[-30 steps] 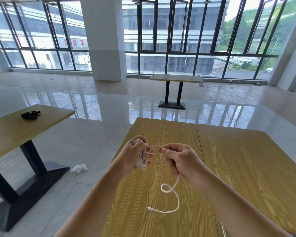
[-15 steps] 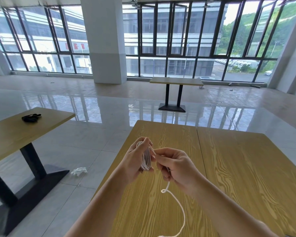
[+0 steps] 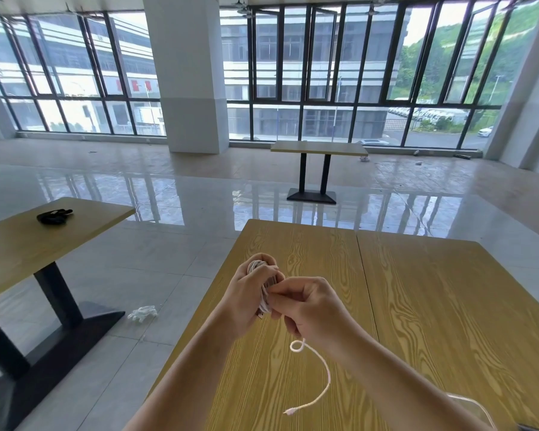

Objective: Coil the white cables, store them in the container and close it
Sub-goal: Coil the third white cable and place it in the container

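left hand (image 3: 246, 298) grips white cable (image 3: 263, 293) coil | right hand (image 3: 311, 309) pinches it, now pressed close at 3 o'clock | loose tail (image 3: 322, 368) shorter, 6 o'clock | coiling nearly done

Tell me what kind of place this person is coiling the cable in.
Probably a large, mostly bare commercial hall, perhaps an unfurnished canteen or office floor. A wall of tall dark-framed windows looks onto other buildings, the tiled floor is glossy and wide, and only a few plain wooden tables on black pedestals stand about.
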`<action>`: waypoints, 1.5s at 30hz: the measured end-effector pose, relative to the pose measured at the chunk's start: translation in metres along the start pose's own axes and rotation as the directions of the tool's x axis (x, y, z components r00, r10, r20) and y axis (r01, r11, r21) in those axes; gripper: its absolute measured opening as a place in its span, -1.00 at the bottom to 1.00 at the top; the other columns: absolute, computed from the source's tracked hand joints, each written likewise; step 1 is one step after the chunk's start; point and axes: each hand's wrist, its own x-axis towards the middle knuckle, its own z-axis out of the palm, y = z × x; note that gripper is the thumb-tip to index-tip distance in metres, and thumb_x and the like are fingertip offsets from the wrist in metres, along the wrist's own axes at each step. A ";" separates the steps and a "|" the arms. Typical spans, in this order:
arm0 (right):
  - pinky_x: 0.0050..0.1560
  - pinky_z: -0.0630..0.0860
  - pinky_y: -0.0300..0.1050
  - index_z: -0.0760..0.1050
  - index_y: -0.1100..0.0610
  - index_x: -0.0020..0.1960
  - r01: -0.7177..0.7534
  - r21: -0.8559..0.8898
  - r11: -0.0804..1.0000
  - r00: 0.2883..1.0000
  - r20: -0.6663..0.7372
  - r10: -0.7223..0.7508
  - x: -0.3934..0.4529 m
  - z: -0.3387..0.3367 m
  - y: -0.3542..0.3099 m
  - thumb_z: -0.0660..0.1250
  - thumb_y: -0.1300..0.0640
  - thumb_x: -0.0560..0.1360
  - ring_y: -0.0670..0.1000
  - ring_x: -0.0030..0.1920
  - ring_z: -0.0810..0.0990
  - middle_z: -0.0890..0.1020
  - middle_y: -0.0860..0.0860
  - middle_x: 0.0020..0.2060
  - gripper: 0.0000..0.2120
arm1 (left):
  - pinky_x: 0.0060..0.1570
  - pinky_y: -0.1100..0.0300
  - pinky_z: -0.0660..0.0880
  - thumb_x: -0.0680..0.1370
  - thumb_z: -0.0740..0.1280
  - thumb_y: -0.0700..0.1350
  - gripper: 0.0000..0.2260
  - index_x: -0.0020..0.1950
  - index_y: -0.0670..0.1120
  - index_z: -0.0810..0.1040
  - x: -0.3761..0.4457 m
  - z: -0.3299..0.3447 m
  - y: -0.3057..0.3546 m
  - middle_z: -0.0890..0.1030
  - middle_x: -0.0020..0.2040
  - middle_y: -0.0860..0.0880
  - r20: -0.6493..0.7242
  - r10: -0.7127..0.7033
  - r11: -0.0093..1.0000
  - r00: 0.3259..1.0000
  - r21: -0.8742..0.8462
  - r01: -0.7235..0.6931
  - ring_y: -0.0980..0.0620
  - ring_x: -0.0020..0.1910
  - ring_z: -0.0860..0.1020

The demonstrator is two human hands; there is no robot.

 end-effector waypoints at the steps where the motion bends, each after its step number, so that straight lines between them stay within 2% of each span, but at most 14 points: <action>1: -0.50 0.37 -0.22 0.71 0.10 -0.07 -0.006 0.007 1.000 1.000 0.006 0.006 0.000 -0.001 0.000 0.40 0.27 0.53 -0.05 -0.52 0.43 0.63 0.03 -0.40 -0.87 | -0.59 0.22 0.39 0.48 0.25 -0.25 -0.97 -0.16 -0.16 0.42 0.000 0.000 0.001 0.52 -0.35 -0.19 -0.002 -0.001 1.000 1.000 -0.005 0.001 -0.07 -0.57 0.43; 4: -0.50 0.36 -0.23 0.71 0.08 -0.08 -0.019 -0.002 1.000 1.000 -0.013 0.019 0.000 -0.002 -0.002 0.38 0.29 0.55 -0.07 -0.54 0.42 0.63 0.04 -0.39 -0.83 | -0.56 0.20 0.42 0.55 0.30 -0.19 -0.91 -0.16 -0.13 0.47 -0.002 0.001 0.001 0.53 -0.33 -0.15 0.010 0.004 1.000 1.000 0.026 -0.004 -0.05 -0.51 0.46; 7: -0.50 0.35 -0.21 0.68 0.20 -0.12 0.005 -0.011 1.000 1.000 -0.021 -0.006 -0.001 -0.001 -0.002 0.37 0.30 0.54 -0.07 -0.54 0.42 0.61 0.02 -0.42 -0.87 | -0.50 0.21 0.39 0.49 0.36 -0.14 -0.91 -0.20 -0.08 0.49 -0.002 0.002 -0.004 0.48 -0.35 -0.06 -0.008 0.015 0.996 1.000 0.090 -0.015 0.02 -0.44 0.44; 11: -0.49 0.36 -0.16 0.60 0.33 -0.08 -0.020 0.045 0.999 0.999 -0.028 0.022 -0.003 -0.001 -0.002 0.39 0.29 0.54 -0.05 -0.53 0.43 0.60 0.08 -0.41 -0.90 | -0.49 0.19 0.39 0.43 0.27 -0.25 -0.91 -0.24 -0.09 0.48 0.001 0.001 -0.005 0.51 -0.37 -0.09 -0.062 0.010 0.996 0.998 0.085 -0.004 -0.03 -0.45 0.44; 14: -0.46 0.37 -0.17 0.62 0.33 -0.08 -0.053 0.048 0.997 0.998 0.020 0.052 -0.004 -0.005 -0.001 0.39 0.23 0.57 -0.06 -0.51 0.44 0.59 0.09 -0.39 -0.85 | -0.46 0.16 0.42 0.47 0.20 -0.34 -0.86 -0.21 -0.13 0.45 0.005 -0.004 -0.001 0.53 -0.36 -0.15 -0.167 0.044 0.997 0.985 0.068 -0.033 -0.08 -0.43 0.48; 18: -0.39 0.47 -0.20 0.68 0.14 -0.03 -0.053 -0.195 0.979 0.964 0.246 0.101 -0.008 -0.014 0.008 0.35 0.13 0.60 -0.07 -0.43 0.50 0.64 0.00 -0.35 -0.85 | -0.49 0.15 0.43 0.54 0.12 -0.36 -0.83 -0.16 -0.15 0.42 0.009 -0.016 0.010 0.53 -0.36 -0.18 -0.318 0.050 0.998 0.947 -0.020 -0.059 -0.10 -0.43 0.47; 22: -0.25 0.55 -0.25 0.67 0.08 0.12 -0.086 -0.491 0.867 0.858 0.406 0.315 -0.011 -0.025 0.014 0.29 0.11 0.63 -0.10 -0.33 0.56 0.66 -0.08 -0.30 -0.81 | -0.49 0.16 0.41 0.57 0.11 -0.32 -0.82 -0.13 -0.13 0.43 0.012 -0.023 0.030 0.56 -0.38 -0.15 -0.385 0.071 0.989 0.920 -0.095 -0.117 -0.07 -0.44 0.50; 24: -0.23 0.59 -0.24 0.66 0.03 0.10 -0.080 -0.632 0.771 0.837 0.377 0.396 -0.010 -0.029 0.017 0.27 0.09 0.63 -0.11 -0.33 0.59 0.66 -0.08 -0.29 -0.81 | -0.48 0.18 0.42 0.58 0.12 -0.31 -0.83 -0.11 -0.12 0.44 0.012 -0.023 0.038 0.57 -0.37 -0.14 -0.361 0.066 0.987 0.930 -0.114 -0.114 -0.06 -0.44 0.52; 26: -0.25 0.59 -0.19 0.64 -0.03 -0.03 -0.092 -0.699 0.709 0.874 0.284 0.393 -0.006 -0.033 0.020 0.27 0.06 0.63 -0.11 -0.37 0.58 0.65 -0.08 -0.30 -0.82 | -0.46 0.18 0.45 0.59 0.12 -0.31 -0.82 -0.11 -0.11 0.44 0.010 -0.022 0.040 0.58 -0.35 -0.15 -0.296 0.053 0.993 0.954 -0.083 -0.081 -0.07 -0.41 0.53; 28: -0.37 0.51 -0.24 0.61 -0.06 -0.10 -0.108 -0.716 0.690 0.921 0.190 0.341 -0.001 -0.035 0.023 0.27 0.05 0.63 -0.16 -0.46 0.49 0.61 -0.08 -0.34 -0.81 | -0.44 0.16 0.47 0.59 0.14 -0.32 -0.82 -0.12 -0.12 0.45 0.008 -0.020 0.039 0.59 -0.33 -0.16 -0.237 0.043 0.998 0.971 -0.023 -0.050 -0.08 -0.39 0.54; 32: -0.42 0.40 -0.24 0.65 0.03 -0.12 -0.178 -0.579 0.796 0.974 0.012 0.226 0.007 -0.037 0.026 0.27 0.10 0.61 -0.17 -0.52 0.39 0.55 -0.08 -0.41 -0.79 | -0.36 0.09 0.52 0.60 0.18 -0.32 -0.85 -0.12 -0.13 0.46 0.006 -0.020 0.031 0.60 -0.30 -0.14 -0.172 0.019 0.994 0.985 0.113 0.001 -0.08 -0.33 0.58; 36: -0.46 0.39 -0.28 0.66 0.10 -0.09 -0.204 -0.287 0.936 0.978 -0.091 0.186 0.009 -0.036 0.017 0.27 0.16 0.61 -0.15 -0.52 0.40 0.51 -0.07 -0.47 -0.80 | -0.15 -0.05 0.59 0.61 0.20 -0.31 -0.87 -0.09 -0.14 0.47 0.006 -0.022 0.021 0.63 -0.28 -0.13 -0.156 -0.025 0.982 0.987 0.180 0.053 -0.11 -0.22 0.63; 39: -0.43 0.44 -0.22 0.68 0.14 -0.08 -0.160 -0.101 0.982 0.984 -0.092 0.151 0.009 -0.035 0.009 0.26 0.22 0.62 -0.09 -0.48 0.43 0.50 -0.01 -0.47 -0.77 | 0.00 -0.16 0.56 0.61 0.21 -0.30 -0.89 -0.07 -0.15 0.48 0.006 -0.024 0.015 0.66 -0.21 -0.16 -0.144 -0.049 0.971 0.988 0.227 0.081 -0.16 -0.10 0.64; 45: -0.43 0.42 -0.13 0.70 0.14 -0.02 -0.054 0.089 0.995 0.998 -0.034 0.057 0.010 -0.025 0.001 0.24 0.25 0.63 -0.02 -0.50 0.41 0.46 0.04 -0.50 -0.76 | -0.07 -0.11 0.62 0.53 0.27 -0.20 -0.97 -0.04 -0.15 0.47 0.000 -0.020 0.009 0.68 -0.06 -0.17 -0.020 -0.114 0.959 0.993 0.259 0.115 -0.18 -0.06 0.66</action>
